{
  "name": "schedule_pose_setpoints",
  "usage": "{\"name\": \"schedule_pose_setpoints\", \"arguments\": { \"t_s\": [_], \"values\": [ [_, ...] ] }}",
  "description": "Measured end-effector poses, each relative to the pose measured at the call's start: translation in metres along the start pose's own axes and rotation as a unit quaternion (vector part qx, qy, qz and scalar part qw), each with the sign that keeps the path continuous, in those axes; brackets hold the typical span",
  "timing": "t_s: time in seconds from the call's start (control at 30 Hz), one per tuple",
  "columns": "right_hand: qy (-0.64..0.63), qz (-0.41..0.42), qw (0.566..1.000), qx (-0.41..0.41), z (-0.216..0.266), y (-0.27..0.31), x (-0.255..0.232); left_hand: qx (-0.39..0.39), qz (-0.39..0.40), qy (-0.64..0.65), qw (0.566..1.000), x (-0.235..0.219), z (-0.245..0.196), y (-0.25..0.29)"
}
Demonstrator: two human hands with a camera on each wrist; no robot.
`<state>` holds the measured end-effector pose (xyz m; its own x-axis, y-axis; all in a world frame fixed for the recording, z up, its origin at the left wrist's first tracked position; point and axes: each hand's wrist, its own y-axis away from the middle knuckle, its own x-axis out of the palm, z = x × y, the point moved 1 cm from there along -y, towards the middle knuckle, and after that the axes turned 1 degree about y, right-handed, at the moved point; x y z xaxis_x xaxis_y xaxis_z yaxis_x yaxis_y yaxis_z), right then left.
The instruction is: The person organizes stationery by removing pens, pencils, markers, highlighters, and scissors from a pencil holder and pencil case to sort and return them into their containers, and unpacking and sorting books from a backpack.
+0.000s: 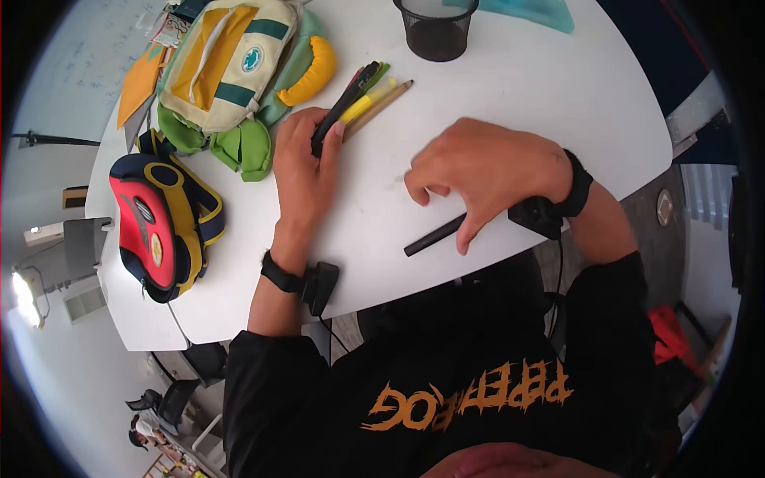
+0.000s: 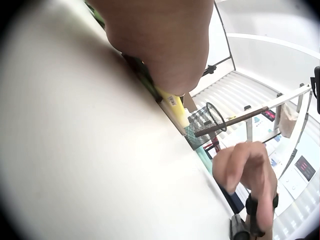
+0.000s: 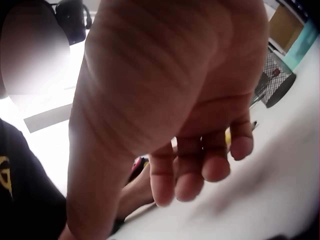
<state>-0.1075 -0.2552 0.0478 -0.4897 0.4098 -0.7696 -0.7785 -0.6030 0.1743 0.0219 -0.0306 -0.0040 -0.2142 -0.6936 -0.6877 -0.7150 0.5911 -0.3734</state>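
My left hand [image 1: 307,163] rests on the white table and grips a bundle of writing tools. In the bundle are a black pen [image 1: 344,103], a yellow highlighter [image 1: 368,101] and a brown pencil [image 1: 390,102], with something green beside them. The left palm hides their lower ends. My right hand [image 1: 486,163] hovers over the table with bent, spread fingers and nothing in its grasp, its palm showing in the right wrist view. Below its thumb lies a black stick-shaped pen or marker [image 1: 430,237], partly covered by that hand.
A black mesh pencil cup [image 1: 434,36] stands at the far side of the table [image 1: 374,263]. To the left are a cream, green and yellow backpack [image 1: 227,68] and a red, navy and yellow bag [image 1: 151,227]. A teal sheet [image 1: 542,12] lies beyond the cup.
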Motion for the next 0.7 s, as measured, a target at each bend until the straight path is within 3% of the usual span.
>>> {"name": "schedule_pose_setpoints", "arguments": {
  "t_s": [0.1, 0.2, 0.27, 0.3, 0.37, 0.4, 0.47, 0.5, 0.6, 0.7],
  "values": [
    [0.046, -0.013, 0.998, -0.031, -0.003, -0.002, 0.015, 0.000, 0.005, -0.006, 1.000, 0.001, 0.003, 0.004],
    [0.013, 0.009, 1.000, 0.006, -0.005, -0.003, 0.013, 0.020, -0.004, -0.017, 1.000, 0.002, 0.005, 0.002],
    [-0.025, -0.071, 0.997, -0.030, -0.013, -0.005, 0.016, 0.023, -0.003, -0.013, 1.000, 0.003, 0.004, 0.004],
    [-0.027, -0.072, 0.997, -0.028, -0.012, -0.005, 0.015, 0.018, 0.003, -0.011, 1.000, 0.003, 0.002, 0.003],
    [-0.055, -0.221, 0.972, -0.050, -0.010, -0.007, 0.002, 0.016, 0.001, -0.010, 1.000, 0.003, 0.001, 0.002],
    [-0.052, -0.223, 0.972, -0.052, -0.011, -0.006, -0.001, 0.029, -0.005, 0.001, 1.000, 0.003, 0.003, 0.002],
    [-0.095, -0.414, 0.903, -0.060, -0.017, -0.002, -0.007, 0.043, -0.010, 0.010, 0.999, 0.002, 0.003, 0.001],
    [-0.071, -0.517, 0.846, -0.112, -0.023, -0.004, -0.008, 0.032, -0.001, 0.018, 0.999, 0.002, 0.000, 0.002],
    [-0.035, -0.648, 0.758, -0.066, -0.036, 0.004, -0.022, 0.059, -0.014, -0.008, 0.998, 0.003, 0.006, 0.004],
    [0.002, -0.686, 0.727, -0.033, -0.053, 0.010, -0.035, 0.045, 0.002, 0.014, 0.999, 0.000, -0.003, 0.001]
  ]
}}
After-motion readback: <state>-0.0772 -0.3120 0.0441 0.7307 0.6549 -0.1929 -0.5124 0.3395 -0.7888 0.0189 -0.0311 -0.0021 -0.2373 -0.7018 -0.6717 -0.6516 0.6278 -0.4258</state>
